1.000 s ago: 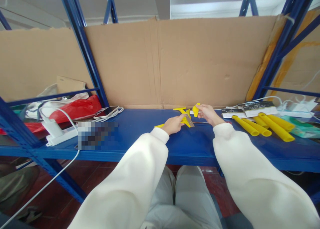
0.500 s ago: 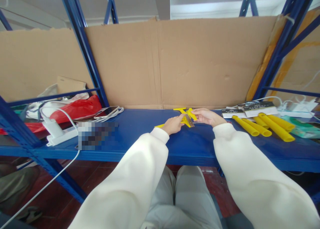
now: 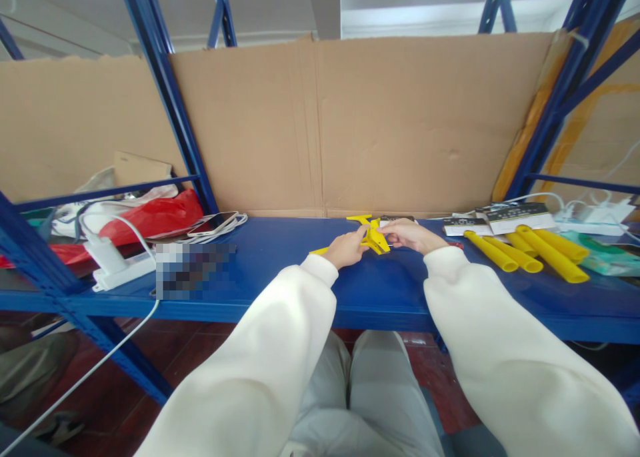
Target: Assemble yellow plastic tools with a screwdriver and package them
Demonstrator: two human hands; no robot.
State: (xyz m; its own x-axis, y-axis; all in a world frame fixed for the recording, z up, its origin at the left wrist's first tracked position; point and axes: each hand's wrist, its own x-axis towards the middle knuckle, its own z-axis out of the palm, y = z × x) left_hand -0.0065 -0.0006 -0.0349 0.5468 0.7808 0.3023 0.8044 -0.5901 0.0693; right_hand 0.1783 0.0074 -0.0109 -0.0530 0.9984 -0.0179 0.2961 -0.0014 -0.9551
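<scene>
My left hand [image 3: 347,249] is closed around a yellow scraper [image 3: 376,239], whose narrow yellow end sticks out left of the fist. A flat yellow plastic cover lies over the scraper's head, where the metal blade is now hidden. With pinched fingers, my right hand [image 3: 404,234] grips the upper right edge of that cover. Behind the hands, another yellow T-shaped piece [image 3: 357,218] rests on the blue shelf [image 3: 280,270]. A small red tip [image 3: 457,245] shows by my right wrist; the rest of that tool is mostly hidden.
Several yellow tubes [image 3: 553,254] lie at the right, before black-and-white boxes [image 3: 520,216]. A dark flat item [image 3: 399,218] sits behind my right hand. To the left are a phone [image 3: 215,224], a white power strip [image 3: 125,272] and a red bag [image 3: 155,217]. Cardboard [image 3: 400,124] walls the back.
My right hand has moved slightly left and brought the yellow cover onto the scraper's head. The metal blade seen before is now covered. My left hand has stayed in place.
</scene>
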